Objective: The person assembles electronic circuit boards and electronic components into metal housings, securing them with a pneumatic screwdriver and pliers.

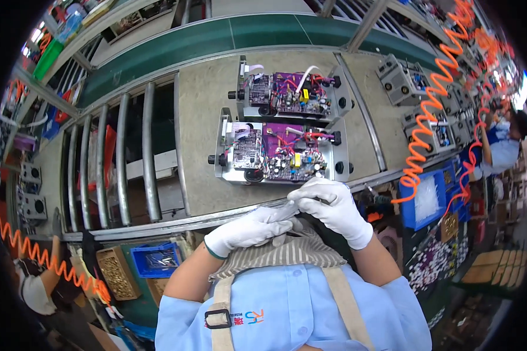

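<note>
Nearest, we list our left hand (249,229) and right hand (332,206), both white-gloved, fingertips pinched together on a small pale strip (288,209) at the bench edge. Beyond, at twelve o'clock, an open metal chassis (280,154) with purple circuit boards; a second chassis (293,90) lies just behind it. Farther, at two o'clock, an orange coiled hose (424,126) hangs.
</note>
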Demonstrator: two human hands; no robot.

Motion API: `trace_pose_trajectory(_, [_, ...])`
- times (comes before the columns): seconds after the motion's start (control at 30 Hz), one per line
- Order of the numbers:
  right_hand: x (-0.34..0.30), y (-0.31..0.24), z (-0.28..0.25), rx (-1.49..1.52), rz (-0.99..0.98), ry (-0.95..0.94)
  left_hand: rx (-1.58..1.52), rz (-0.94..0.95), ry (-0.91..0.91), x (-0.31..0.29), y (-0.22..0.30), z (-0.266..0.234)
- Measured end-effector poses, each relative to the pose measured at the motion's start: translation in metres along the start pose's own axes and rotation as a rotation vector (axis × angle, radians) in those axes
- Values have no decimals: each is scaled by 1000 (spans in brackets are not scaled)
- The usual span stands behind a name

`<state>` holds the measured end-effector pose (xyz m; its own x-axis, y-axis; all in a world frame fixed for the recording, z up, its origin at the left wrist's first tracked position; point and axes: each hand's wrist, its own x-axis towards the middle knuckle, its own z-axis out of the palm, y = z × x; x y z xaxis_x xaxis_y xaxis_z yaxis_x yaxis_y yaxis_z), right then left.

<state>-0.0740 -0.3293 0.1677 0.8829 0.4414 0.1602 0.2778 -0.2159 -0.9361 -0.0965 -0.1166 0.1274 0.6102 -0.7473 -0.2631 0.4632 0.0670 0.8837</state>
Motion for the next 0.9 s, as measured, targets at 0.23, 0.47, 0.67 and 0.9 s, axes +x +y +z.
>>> trace_pose_trajectory(0.23, [26, 10, -37, 494, 359, 292, -177, -60, 93, 10, 7, -10])
trace_pose_trajectory(0.47, [41, 24, -45, 82, 272, -286, -166, -43, 140, 42, 17, 1])
trace_pose_trajectory(0.67, [40, 31, -67, -1, 339, -120, -110, -172, 227, 34, 40, -15])
trace_pose_trajectory(0.9, [51, 21, -60, 157, 282, 5, 297, 236, 536, 38, 53, -16])
